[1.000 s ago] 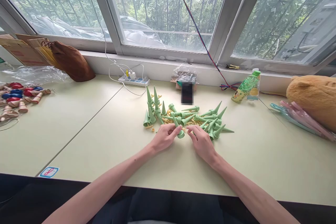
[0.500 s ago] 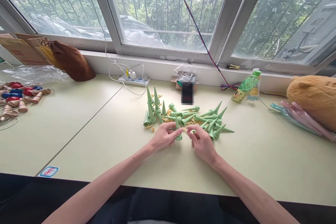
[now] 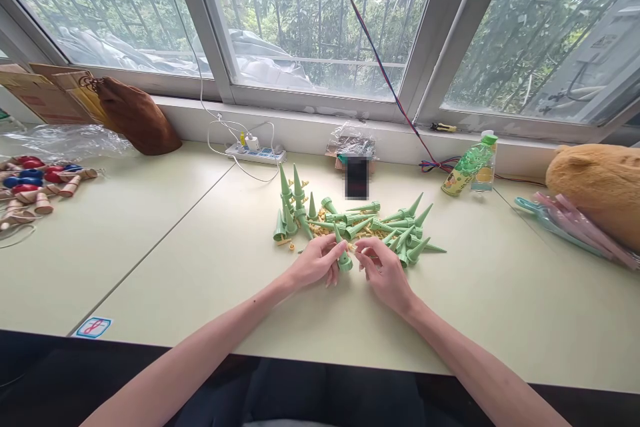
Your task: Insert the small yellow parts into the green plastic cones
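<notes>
Pinching green cone (image 3: 345, 262) in left hand (image 3: 315, 260), yellow piece (image 3: 352, 248) at its three o'clock in right hand (image 3: 387, 273), seemingly joining, next needing alignment.

Left forearm (image 3: 215, 330) and right forearm (image 3: 465, 347) bare, tapering toward the fingers (image 3: 367, 265). Small dark spot (image 3: 255, 301) marks the left, behind the fingers. Dark clothing (image 3: 300, 390) farther back.

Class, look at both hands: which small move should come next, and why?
Probably the right hand should ease the small yellow piece against the side of the green cone. The left hand grips that cone, and the right pinches the piece close beside it; whether the two touch is too small to tell.
</notes>
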